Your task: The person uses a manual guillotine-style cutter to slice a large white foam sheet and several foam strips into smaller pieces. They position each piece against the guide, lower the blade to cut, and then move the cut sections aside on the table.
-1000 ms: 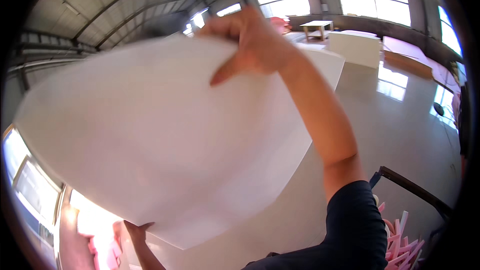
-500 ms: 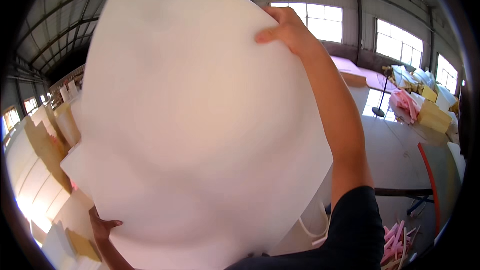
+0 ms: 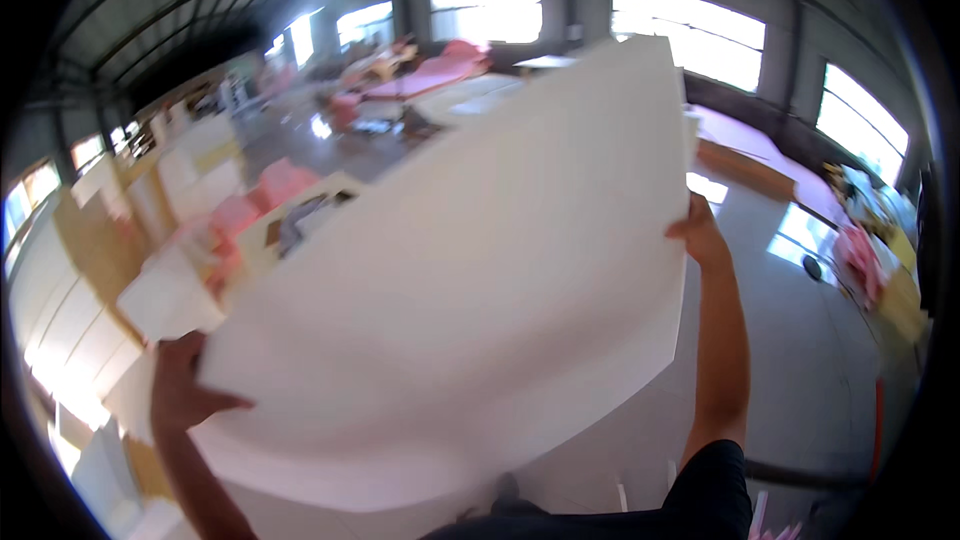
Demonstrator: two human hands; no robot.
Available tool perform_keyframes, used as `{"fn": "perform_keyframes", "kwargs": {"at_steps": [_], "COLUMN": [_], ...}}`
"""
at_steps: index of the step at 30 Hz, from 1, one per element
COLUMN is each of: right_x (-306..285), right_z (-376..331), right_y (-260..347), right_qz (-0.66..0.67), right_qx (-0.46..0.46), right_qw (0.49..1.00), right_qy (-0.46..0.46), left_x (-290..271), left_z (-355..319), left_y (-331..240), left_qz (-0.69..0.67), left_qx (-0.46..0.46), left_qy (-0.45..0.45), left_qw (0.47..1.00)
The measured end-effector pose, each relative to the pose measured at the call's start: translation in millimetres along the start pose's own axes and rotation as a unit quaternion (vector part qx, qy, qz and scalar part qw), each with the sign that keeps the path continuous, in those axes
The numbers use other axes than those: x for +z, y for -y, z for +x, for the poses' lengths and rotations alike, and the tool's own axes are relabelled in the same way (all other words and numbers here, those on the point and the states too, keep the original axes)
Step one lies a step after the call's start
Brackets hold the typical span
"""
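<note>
The left hand (image 3: 190,387) and right hand (image 3: 704,235) grip a big, white, foam-like sheet (image 3: 470,280), its top now lower, likely easier to see past.

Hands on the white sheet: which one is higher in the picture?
The right hand, on the right edge of the white sheet; the left hand grips lower, at its left.

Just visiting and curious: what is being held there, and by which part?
A large white sheet: the left hand grips its left edge, the right hand its right edge.

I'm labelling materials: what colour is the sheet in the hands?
The sheet is plain white, best seen in the head view.
</note>
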State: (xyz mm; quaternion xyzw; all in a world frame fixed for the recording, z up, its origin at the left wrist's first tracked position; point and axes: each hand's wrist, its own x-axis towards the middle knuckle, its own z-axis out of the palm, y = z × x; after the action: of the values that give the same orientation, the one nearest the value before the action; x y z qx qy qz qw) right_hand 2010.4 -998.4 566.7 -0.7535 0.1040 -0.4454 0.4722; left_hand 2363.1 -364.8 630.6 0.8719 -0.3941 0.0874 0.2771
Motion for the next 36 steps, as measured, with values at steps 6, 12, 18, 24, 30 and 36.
{"fn": "perform_keyframes", "kwargs": {"at_steps": [6,12,18,24,30,36], "right_x": [83,191,231,230,234,225], "right_z": [61,136,111,93,142,215], "right_y": [-184,-329,-493,-541,-604,-631], "right_qz": [0.013,-0.093,-0.012,-0.073,-0.097,-0.106], "right_qx": [0.209,0.238,0.422,0.566,0.605,0.582], "right_qw": [0.978,0.966,0.904,0.82,0.79,0.806], "right_qy": [0.022,-0.04,-0.072,-0.041,-0.016,0.001], "left_x": [118,219,340,445,519,562], "left_z": [122,227,316,402,462,512], "left_y": [0,49,152,245,320,384], "left_qz": [0.156,0.159,0.14,0.126,0.158,0.2], "left_qx": [-0.002,-0.048,-0.074,-0.099,-0.158,-0.195], "left_qy": [0.073,0.099,0.169,0.204,0.254,0.302], "left_qw": [0.985,0.981,0.973,0.966,0.941,0.911]}}
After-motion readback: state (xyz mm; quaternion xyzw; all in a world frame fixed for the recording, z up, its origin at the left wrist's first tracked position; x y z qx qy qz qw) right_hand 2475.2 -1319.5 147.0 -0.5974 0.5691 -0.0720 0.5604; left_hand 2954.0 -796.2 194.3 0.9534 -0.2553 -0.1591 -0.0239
